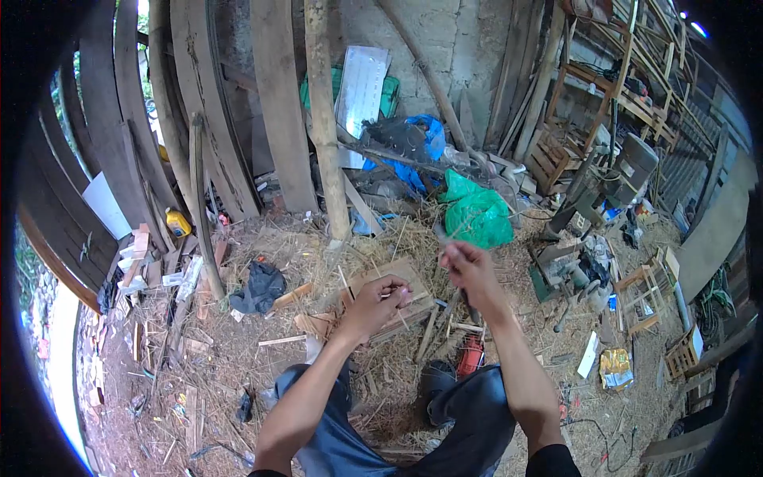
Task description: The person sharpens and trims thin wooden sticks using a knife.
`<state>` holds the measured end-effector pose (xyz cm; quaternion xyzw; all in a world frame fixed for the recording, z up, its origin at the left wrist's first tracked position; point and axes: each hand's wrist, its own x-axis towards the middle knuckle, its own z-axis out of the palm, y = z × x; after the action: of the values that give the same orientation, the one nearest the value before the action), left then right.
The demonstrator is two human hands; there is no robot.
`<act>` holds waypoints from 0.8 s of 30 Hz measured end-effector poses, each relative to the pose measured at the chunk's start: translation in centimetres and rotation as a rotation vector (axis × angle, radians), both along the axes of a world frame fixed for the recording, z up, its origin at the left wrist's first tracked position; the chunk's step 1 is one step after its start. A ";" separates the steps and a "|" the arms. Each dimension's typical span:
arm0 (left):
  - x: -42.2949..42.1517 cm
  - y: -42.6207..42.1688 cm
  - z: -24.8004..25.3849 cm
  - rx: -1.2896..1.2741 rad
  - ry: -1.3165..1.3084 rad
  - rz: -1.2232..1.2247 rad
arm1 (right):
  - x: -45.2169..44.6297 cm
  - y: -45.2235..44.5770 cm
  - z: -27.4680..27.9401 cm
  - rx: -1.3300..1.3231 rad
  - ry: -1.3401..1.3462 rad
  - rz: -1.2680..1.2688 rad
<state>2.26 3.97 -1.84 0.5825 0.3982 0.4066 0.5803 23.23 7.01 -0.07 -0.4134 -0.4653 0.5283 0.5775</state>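
Observation:
My left hand is in front of my knees with its fingers curled together; a small pinkish thing shows at the fingertips, too small to name. To its right and a little higher, my right hand is closed around a thin, greyish tool-like object that points up and to the left. The two hands are apart. Below and behind them lies a wooden board on the straw-covered ground. A red object sits near my right knee.
A wooden post rises ahead, with a green bag to its right. Black plastic lies at the left. A machine stands at the right, near a small wooden frame. Scraps litter the ground.

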 end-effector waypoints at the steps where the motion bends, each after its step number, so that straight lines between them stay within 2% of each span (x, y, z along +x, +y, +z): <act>1: 0.4 0.0 0.1 0.004 0.000 -0.001 | -0.9 -0.4 -0.2 -0.027 -0.081 0.104; 2: 0.8 -0.1 0.2 -0.001 -0.059 0.042 | -1.5 -0.7 -0.2 -0.056 -0.162 0.207; 3: 1.0 -0.1 0.3 -0.008 -0.118 0.084 | -1.8 -1.0 0.2 -0.055 -0.161 0.206; 5: 1.0 -0.3 0.7 -0.002 -0.112 0.083 | -2.2 -1.4 0.7 -0.163 -0.040 0.362; 10: 0.9 -0.4 0.3 0.059 -0.085 0.062 | -0.9 -0.8 1.0 -0.158 0.026 0.269; 13: 1.0 -0.4 0.3 0.041 -0.106 0.054 | -1.2 -0.9 0.9 -0.136 -0.010 0.242; 16: 0.9 -0.4 0.2 0.177 -0.047 0.085 | -1.9 -1.1 0.3 -0.073 -0.112 0.311; 18: 0.7 -0.9 0.8 -0.066 -0.184 0.049 | -2.4 -1.4 0.5 -0.137 -0.141 0.376; 21: 0.5 -1.0 2.0 -0.225 -0.241 -0.015 | -2.0 -1.1 1.3 -0.156 -0.078 0.322; 24: 0.9 -1.1 2.1 -0.178 -0.227 0.001 | -1.0 -0.6 0.6 -0.138 -0.146 0.323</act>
<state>3.16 2.91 0.28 0.4790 0.3647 0.4332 0.6707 22.22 6.45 0.55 -0.4094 -0.5290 0.6133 0.4200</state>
